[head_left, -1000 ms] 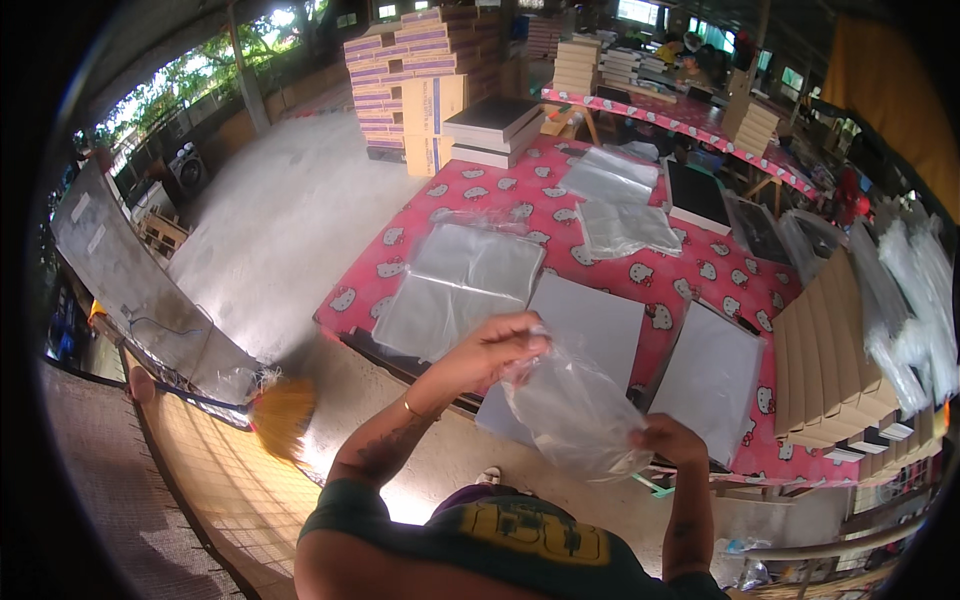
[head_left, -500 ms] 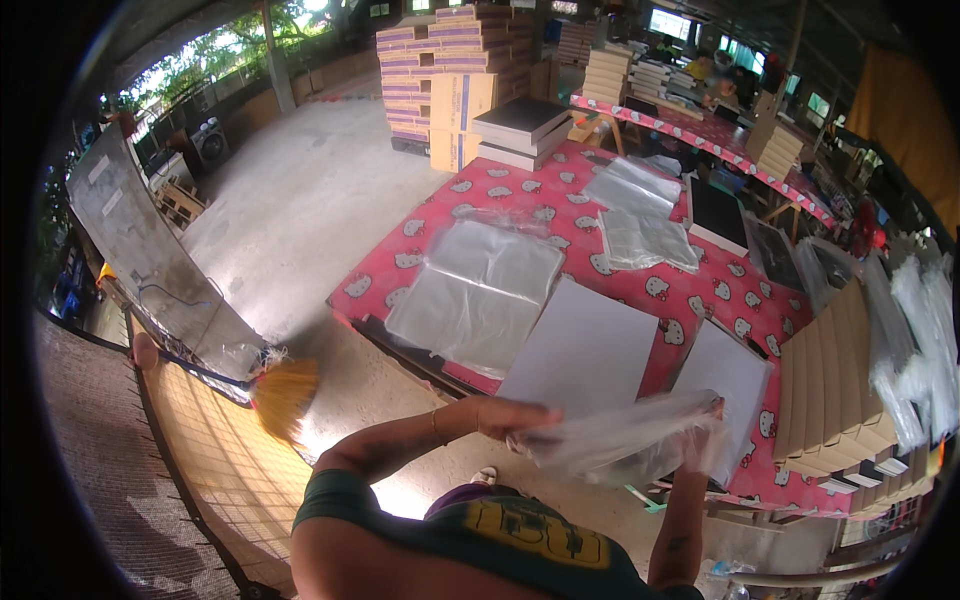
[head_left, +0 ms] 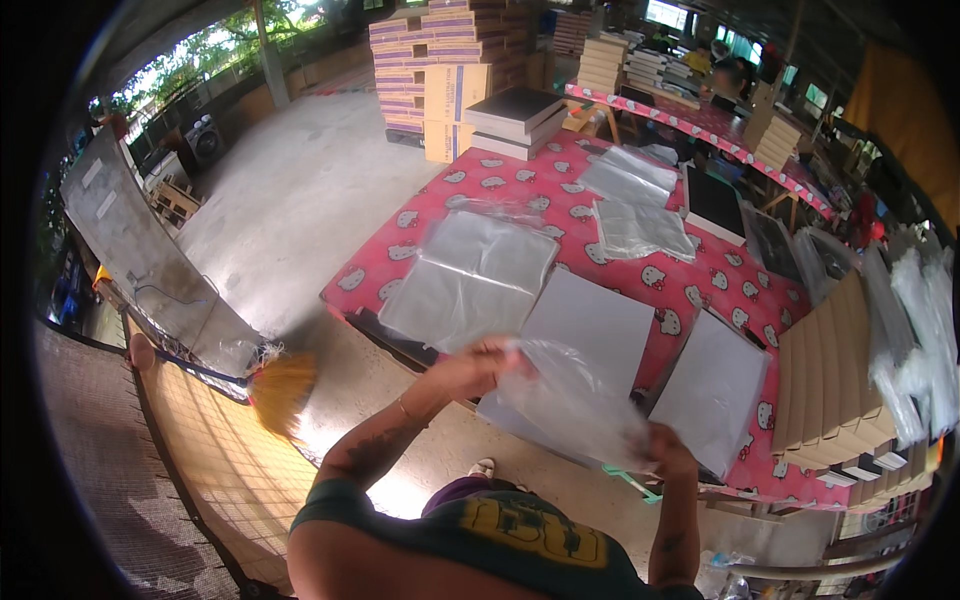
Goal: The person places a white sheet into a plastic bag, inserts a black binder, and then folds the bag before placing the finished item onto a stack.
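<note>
A clear plastic bag (head_left: 580, 395) stretches between my two hands above the table's near edge. My left hand (head_left: 478, 368) grips its upper left end, while my right hand (head_left: 668, 450) is closed on the lower right end, its fingers partly blurred. Under the bag lies a white board-like sheet (head_left: 590, 325), partly covered by it. To the right of that rests another white sheet or flat stack (head_left: 712, 385). Left of the first white sheet is a pile of clear plastic bags (head_left: 470, 280), close to my left hand.
The pink patterned table (head_left: 560, 215) also bears more clear bags (head_left: 640, 230), black-covered thick books (head_left: 515, 110) and a row of brown cartons (head_left: 835, 375) at right. Stacked boxes (head_left: 450, 75) stand behind. A broom (head_left: 282, 395) leans at left. People work in the far background.
My left hand has moved up and my right hand down and left, so the plastic bag now slants down to the right, uncovering more of the right white sheet.
</note>
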Demonstrator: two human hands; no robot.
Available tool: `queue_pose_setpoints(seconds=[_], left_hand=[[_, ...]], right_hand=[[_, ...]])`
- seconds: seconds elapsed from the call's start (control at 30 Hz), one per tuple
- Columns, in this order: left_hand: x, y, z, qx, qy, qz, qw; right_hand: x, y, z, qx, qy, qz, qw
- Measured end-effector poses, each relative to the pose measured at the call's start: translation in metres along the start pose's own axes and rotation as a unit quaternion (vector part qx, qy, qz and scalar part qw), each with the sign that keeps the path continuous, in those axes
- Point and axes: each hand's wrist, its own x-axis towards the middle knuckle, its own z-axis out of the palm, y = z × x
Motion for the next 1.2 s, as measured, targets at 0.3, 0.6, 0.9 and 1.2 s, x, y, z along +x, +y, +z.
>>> queue_pose_setpoints(seconds=[0.3, 0.6, 0.9, 1.2], left_hand=[[-0.038, -0.047, -0.054, -0.109, 0.070, -0.093, 0.987], [-0.054, -0.052, -0.048, -0.038, 0.172, -0.112, 0.978], [-0.091, -0.144, -0.019, 0.359, 0.433, -0.024, 0.826], [-0.090, -0.107, -0.001, 0.454, 0.367, -0.057, 0.810]], right_hand=[[-0.003, 0.001, 0.019, 0.309, 0.129, -0.058, 0.940], [-0.015, 0.017, 0.028, 0.322, 0.023, 0.015, 0.946], [-0.020, 0.099, 0.115, -0.076, 0.411, 0.048, 0.907], [-0.017, 0.092, 0.124, -0.188, 0.453, -0.017, 0.871]])
